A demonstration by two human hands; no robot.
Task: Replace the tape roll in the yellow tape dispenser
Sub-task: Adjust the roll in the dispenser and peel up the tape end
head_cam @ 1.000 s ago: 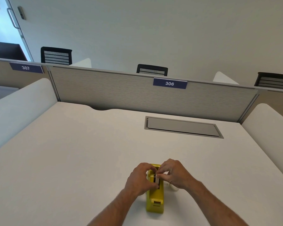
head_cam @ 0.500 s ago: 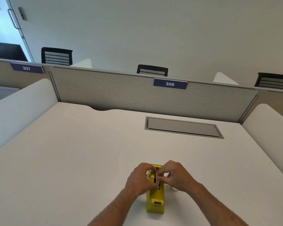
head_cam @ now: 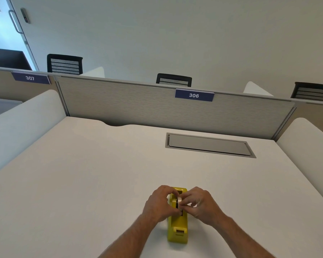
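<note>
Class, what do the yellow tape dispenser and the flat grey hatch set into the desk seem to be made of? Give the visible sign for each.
Yellow tape dispenser: probably moulded plastic, with even colour, rounded edges and a soft sheen. Grey hatch: likely brushed or painted metal, flat, matte, thin-framed; plastic remains possible.

- The tape dispenser (head_cam: 177, 227) stands on the surface (head_cam: 82, 183), near its front edge and right of centre, lengthwise front to back.
- The left hand (head_cam: 159, 204) lies against the dispenser's left side, the right hand (head_cam: 201, 205) against its right; their fingers (head_cam: 186, 199) meet over the tape roll (head_cam: 179, 202), which sits in the dispenser's top (how deep cannot be told).
- A hatch (head_cam: 209, 145) is set into the surface well behind the dispenser.
- A partition (head_cam: 138, 107) stands along the back edge, with chair backs (head_cam: 173, 79) behind it.
</note>
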